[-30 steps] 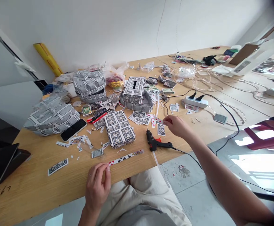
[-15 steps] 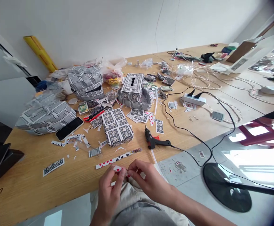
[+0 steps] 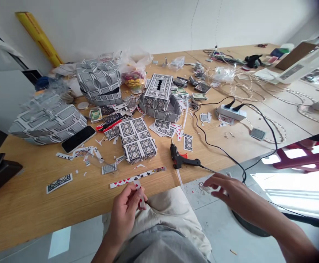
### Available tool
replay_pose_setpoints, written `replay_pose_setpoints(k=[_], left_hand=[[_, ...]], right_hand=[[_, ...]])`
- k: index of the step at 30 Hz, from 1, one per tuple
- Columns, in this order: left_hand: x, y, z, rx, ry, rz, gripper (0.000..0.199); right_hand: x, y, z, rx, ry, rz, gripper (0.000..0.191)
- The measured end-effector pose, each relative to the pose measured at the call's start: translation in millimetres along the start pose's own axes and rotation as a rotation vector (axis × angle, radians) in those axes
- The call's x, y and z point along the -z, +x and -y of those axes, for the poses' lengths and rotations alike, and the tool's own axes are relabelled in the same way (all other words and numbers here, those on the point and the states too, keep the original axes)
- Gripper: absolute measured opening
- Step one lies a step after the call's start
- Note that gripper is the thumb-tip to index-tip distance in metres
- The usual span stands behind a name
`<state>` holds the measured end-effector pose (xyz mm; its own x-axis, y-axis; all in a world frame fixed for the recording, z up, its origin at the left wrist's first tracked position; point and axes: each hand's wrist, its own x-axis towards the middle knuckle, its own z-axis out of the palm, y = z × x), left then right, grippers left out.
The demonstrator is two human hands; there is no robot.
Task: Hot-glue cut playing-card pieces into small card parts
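Pinched between the thumb and fingers of my left hand point(image 3: 126, 204) is a narrow playing card strip point(image 3: 138, 186) with red marks, held over my lap near the table's front edge. My right hand point(image 3: 226, 188) hangs out past the table edge above the floor. Its fingers are loosely apart and nothing shows in them. A longer strip of joined card pieces point(image 3: 137, 178) lies flat just beyond my left hand. To its right, a black glue gun point(image 3: 185, 161) rests on its side. Behind the strip sits a box covered with card backs point(image 3: 137, 140).
Card-covered baskets point(image 3: 49, 124) and a phone point(image 3: 79, 139) occupy the left side. A card-covered box with a slot point(image 3: 159, 86) stands farther back. The glue gun's cord runs off the table toward my right hand. A power strip point(image 3: 232, 112) lies at right among cables.
My right hand has let go of the card strip and swung right, away from my left hand. My left hand keeps the strip, now turned more upright. The view has shifted slightly.
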<state>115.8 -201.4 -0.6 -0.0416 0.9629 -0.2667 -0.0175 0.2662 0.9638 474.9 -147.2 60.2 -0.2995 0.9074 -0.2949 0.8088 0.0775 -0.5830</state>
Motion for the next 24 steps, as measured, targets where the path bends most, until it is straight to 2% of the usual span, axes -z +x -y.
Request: replay_pose_setpoints(k=[2, 4, 6, 10, 12, 16, 19, 24], left_hand=[[-5.8, 0, 1, -0.017, 0.038, 0.033, 0.04], [-14.1, -2, -1, -0.057, 0.069, 0.063, 0.039], [-23.5, -6, -5, -0.095, 0.084, 0.118, 0.038], [-35.8, -16, -11, -0.161, 0.201, 0.214, 0.034], [-35.4, -19, -11, -0.19, 0.28, 0.189, 0.033], [-25.1, -23, -4, -0.168, 0.318, 0.062, 0.033], [-18.9, -22, 3, -0.175, 0.368, 0.013, 0.04], [-19.3, -15, 11, -0.212, 0.522, 0.008, 0.049]], right_hand=[[6, -1, 1, -0.024, 0.022, -0.026, 0.017], [1, 1, 17, 0.005, 0.117, -0.018, 0.015], [-15, 7, 41, 0.069, 0.228, -0.019, 0.014], [-66, 19, 80, 0.186, 0.476, -0.028, 0.015], [-92, 23, 90, 0.196, 0.599, -0.035, 0.018], [-124, 25, 96, 0.067, 0.863, -0.044, 0.037], [-133, 23, 95, 0.019, 0.937, -0.001, 0.043], [-135, 14, 95, 0.046, 1.034, 0.046, 0.045]])
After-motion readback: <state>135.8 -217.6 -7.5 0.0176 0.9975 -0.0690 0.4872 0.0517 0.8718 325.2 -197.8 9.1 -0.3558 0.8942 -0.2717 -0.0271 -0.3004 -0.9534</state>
